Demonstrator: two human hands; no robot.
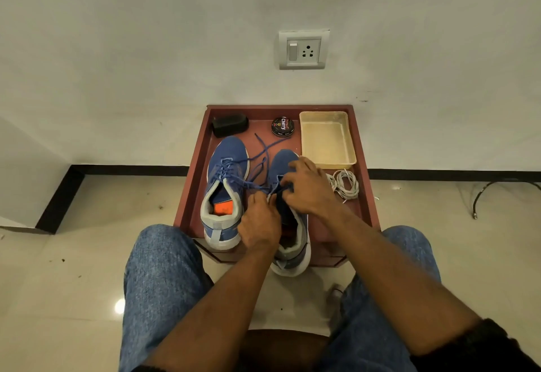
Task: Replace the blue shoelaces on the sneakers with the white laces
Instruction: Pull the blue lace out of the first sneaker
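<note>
Two blue sneakers stand toes-away on a low red-brown table (pixel 199 166). The left sneaker (pixel 225 184) is laced with a blue lace. Both my hands are over the lacing of the right sneaker (pixel 289 243). My left hand (pixel 259 222) pinches its blue lace (pixel 265 149) near the top eyelets. With curled fingers, my right hand (pixel 307 188) works the same lace from the other side. The lace's loose ends trail toward the toes. A bundle of white laces (pixel 345 184) lies to the right of that shoe.
At the table's far edge sit a black brush (pixel 229 124), a round polish tin (pixel 282 126) and a cream plastic tray (pixel 326 139). The right sneaker's heel overhangs the near edge. My knees in jeans flank the table. A wall socket (pixel 303 49) is above.
</note>
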